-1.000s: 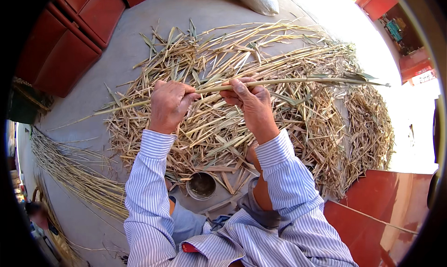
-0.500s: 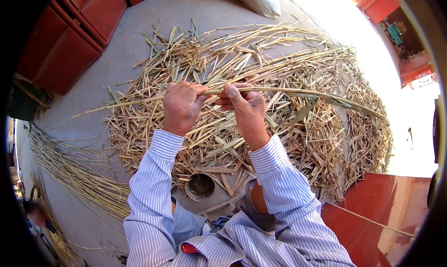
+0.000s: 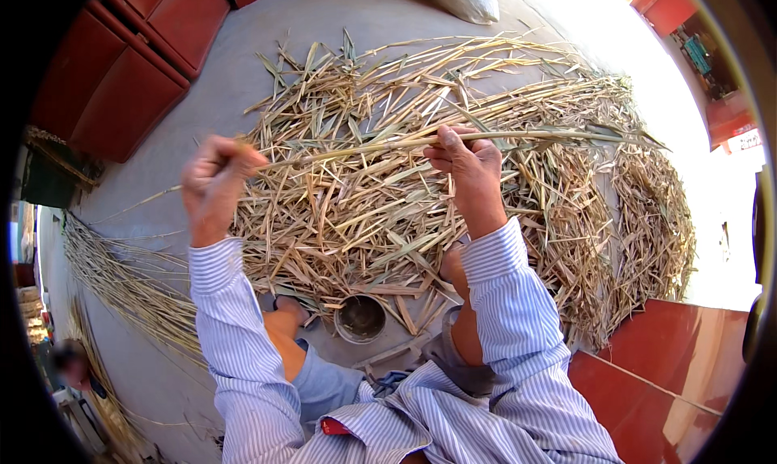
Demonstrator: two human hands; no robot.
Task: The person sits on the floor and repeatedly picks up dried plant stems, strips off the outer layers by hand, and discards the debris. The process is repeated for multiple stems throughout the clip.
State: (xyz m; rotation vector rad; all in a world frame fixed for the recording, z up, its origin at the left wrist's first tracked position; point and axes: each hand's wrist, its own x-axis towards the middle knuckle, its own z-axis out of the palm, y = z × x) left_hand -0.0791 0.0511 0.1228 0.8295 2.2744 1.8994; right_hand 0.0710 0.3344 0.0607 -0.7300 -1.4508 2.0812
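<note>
A: At your left, a bundle of thin stalks (image 3: 129, 294) lies on the floor (image 3: 235, 76). Then comes your left hand (image 3: 214, 190), raised, its fingers curled. It is blurred, so I cannot tell whether those fingers are clamped on anything.

B: Your right hand (image 3: 472, 173) is plainer: thumb and fingers are pinched together on the long stalk (image 3: 348, 151), which you hold above the loose pile of leaf and straw (image 3: 364, 237).

A: I'd judge that you are partway through stripping that stalk, the left hand working along it while the right one steadies it. The next move seems to call for a firm right pinch and a sure left hold close against the stem.

B: Look along it from the left. A thin tip, seemingly the same piece, reaches out past your left hand. Between your hands the stem is yellowish, slender and almost bare. Beyond your right hand it turns greener, with green leaf (image 3: 595, 132) lying along it.
</note>
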